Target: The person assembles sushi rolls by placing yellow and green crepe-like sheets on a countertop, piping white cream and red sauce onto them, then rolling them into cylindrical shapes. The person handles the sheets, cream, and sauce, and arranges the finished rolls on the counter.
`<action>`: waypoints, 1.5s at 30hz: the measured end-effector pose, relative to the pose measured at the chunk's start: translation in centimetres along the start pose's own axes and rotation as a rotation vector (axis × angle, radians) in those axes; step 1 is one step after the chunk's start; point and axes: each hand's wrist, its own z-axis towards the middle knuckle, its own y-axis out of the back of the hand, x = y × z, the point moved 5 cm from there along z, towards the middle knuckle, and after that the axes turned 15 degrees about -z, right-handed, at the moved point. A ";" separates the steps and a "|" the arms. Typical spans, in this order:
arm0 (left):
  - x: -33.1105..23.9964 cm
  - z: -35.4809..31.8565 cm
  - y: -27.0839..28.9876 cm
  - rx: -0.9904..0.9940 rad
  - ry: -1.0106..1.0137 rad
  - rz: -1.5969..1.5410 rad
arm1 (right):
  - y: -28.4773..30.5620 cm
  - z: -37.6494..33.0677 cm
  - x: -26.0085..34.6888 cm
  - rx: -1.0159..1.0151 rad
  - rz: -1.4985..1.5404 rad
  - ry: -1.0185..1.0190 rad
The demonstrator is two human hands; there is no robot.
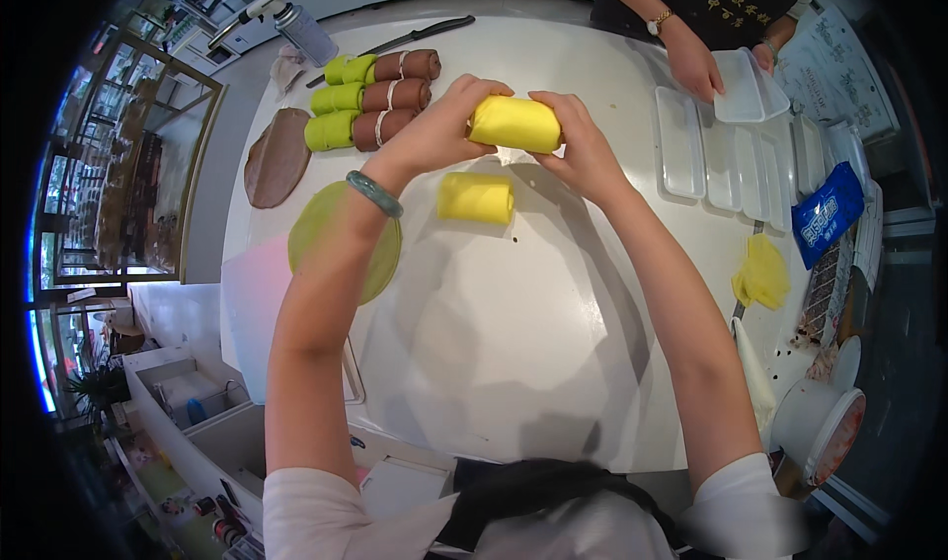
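Between my two hands, above the table, I hold a yellow crepe roll (pixel 514 124). My left hand (pixel 446 125) is closed on its left end and my right hand (pixel 583 147) on its right end. Just below it, a second yellow crepe roll (pixel 475 198) lies on the white table (pixel 494 343). Beyond my left hand sit green crepe rolls (pixel 334 131) and brown crepe rolls (pixel 403 96), lined up side by side. A flat green crepe (pixel 380 269) lies partly under my left forearm, and a flat brown crepe (pixel 277 160) is farther left.
At the far right, a co-worker's hand (pixel 691 61) holds a clear plastic box (pixel 750 91) above several more boxes (pixel 681 145). A long knife (pixel 425 35) and a blowtorch (pixel 291 27) are at the back left. A blue packet (pixel 828 214), yellow scrap (pixel 760 272) and white tub (pixel 815 427) line the right edge.
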 end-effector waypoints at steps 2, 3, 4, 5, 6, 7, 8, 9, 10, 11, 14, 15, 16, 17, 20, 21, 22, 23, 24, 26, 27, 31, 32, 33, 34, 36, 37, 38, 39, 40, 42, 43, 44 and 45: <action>3.1 -1.2 2.2 0.016 0.073 -0.082 | -3.2 2.1 0.3 0.024 -0.009 0.028; 4.5 -1.6 2.4 0.038 0.124 -0.107 | -4.2 2.5 0.1 0.073 -0.014 0.011; 5.9 -1.9 2.2 0.057 0.180 -0.134 | -5.3 2.6 -0.2 0.128 -0.018 -0.006; 6.8 -2.7 2.2 0.072 0.244 -0.162 | -6.2 2.6 0.0 0.188 -0.015 -0.020; 7.5 -2.8 2.3 0.118 0.262 -0.160 | -6.3 2.4 -0.2 0.248 -0.035 -0.045; 8.0 -2.8 2.2 0.143 0.244 -0.145 | -6.3 2.1 -0.5 0.191 -0.094 0.051; 8.3 -3.0 2.3 0.162 0.232 -0.132 | -6.3 1.7 -0.3 0.223 -0.201 0.097; 8.5 -3.8 2.5 0.180 0.219 -0.118 | -6.1 1.5 -0.1 0.253 -0.307 0.145; 7.2 -4.3 3.4 0.115 0.144 -0.026 | -5.1 0.9 -0.1 0.206 -0.359 0.156; 5.4 -5.8 4.8 0.041 0.107 0.149 | -4.5 0.5 0.6 0.165 -0.397 0.184; 0.4 -11.8 8.8 -0.103 0.178 0.076 | -1.8 -2.2 3.7 0.011 -0.293 0.089; -0.3 -13.8 9.8 -0.103 0.226 0.158 | -1.0 -3.5 4.2 -0.061 -0.248 0.067; -0.8 -15.9 10.2 -0.104 0.275 0.238 | -1.2 -5.1 4.6 -0.059 -0.196 0.054; -0.6 -18.4 9.6 -0.119 0.293 0.307 | -1.3 -6.7 5.1 -0.058 -0.147 0.040; 1.1 -25.3 5.2 -0.133 0.355 0.444 | -4.2 -10.5 9.0 0.049 -0.012 0.067; 1.2 -26.6 3.7 -0.155 0.369 0.470 | -5.1 -11.2 10.3 0.087 -0.044 0.144; 1.1 -27.3 1.9 -0.173 0.379 0.496 | -6.1 -12.1 11.1 0.126 -0.011 0.152; 1.1 -27.9 0.5 -0.194 0.388 0.525 | -7.5 -13.0 11.6 0.143 0.073 0.134; 1.5 -28.2 -0.5 -0.211 0.359 0.564 | -8.6 -13.9 11.8 0.166 0.166 0.043; 2.1 -27.4 -2.2 -0.228 0.273 0.645 | -10.9 -15.7 11.2 0.156 0.283 -0.061; 1.8 -27.4 -2.6 -0.249 0.247 0.732 | -11.1 -16.5 10.5 0.118 0.294 -0.086; -2.6 -27.9 -6.9 -0.350 0.187 0.601 | -5.5 -18.0 11.2 -0.005 0.252 -0.122; -4.3 -28.2 -8.2 -0.329 0.160 0.587 | -2.1 -19.2 9.2 -0.102 0.096 -0.182; -5.8 -28.3 -9.4 -0.318 0.141 0.588 | 1.1 -20.2 7.3 -0.196 -0.048 -0.229; -7.2 -28.3 -10.6 -0.287 0.131 0.550 | 3.9 -21.1 5.5 -0.281 -0.179 -0.273; -9.3 -28.0 -12.8 -0.249 0.108 0.477 | 10.6 -25.0 -0.6 -0.437 -0.470 -0.399; -10.2 -28.1 -13.8 -0.241 0.094 0.440 | 13.7 -27.2 -3.0 -0.444 -0.620 -0.492; -11.1 -27.8 -14.6 -0.236 0.081 0.406 | 16.4 -29.5 -5.6 -0.367 -0.759 -0.652; -12.2 -26.8 -15.4 -0.209 0.053 0.377 | 18.9 -31.4 -7.8 -0.291 -0.845 -0.776; -13.2 -25.4 -16.3 -0.176 0.028 0.345 | 21.2 -33.4 -9.9 -0.206 -0.927 -0.905; -15.0 -22.0 -18.6 -0.122 -0.065 0.281 | 24.2 -36.4 -15.4 -0.179 -0.772 -0.779; -15.5 -20.1 -20.0 -0.082 -0.110 0.254 | 25.0 -37.0 -17.2 -0.161 -0.690 -0.707; -15.7 -18.2 -21.3 -0.048 -0.153 0.227 | 25.0 -36.4 -18.1 -0.068 -0.566 -0.666; -16.1 -16.5 -22.5 -0.015 -0.192 0.207 | 24.7 -36.1 -18.3 -0.024 -0.566 -0.656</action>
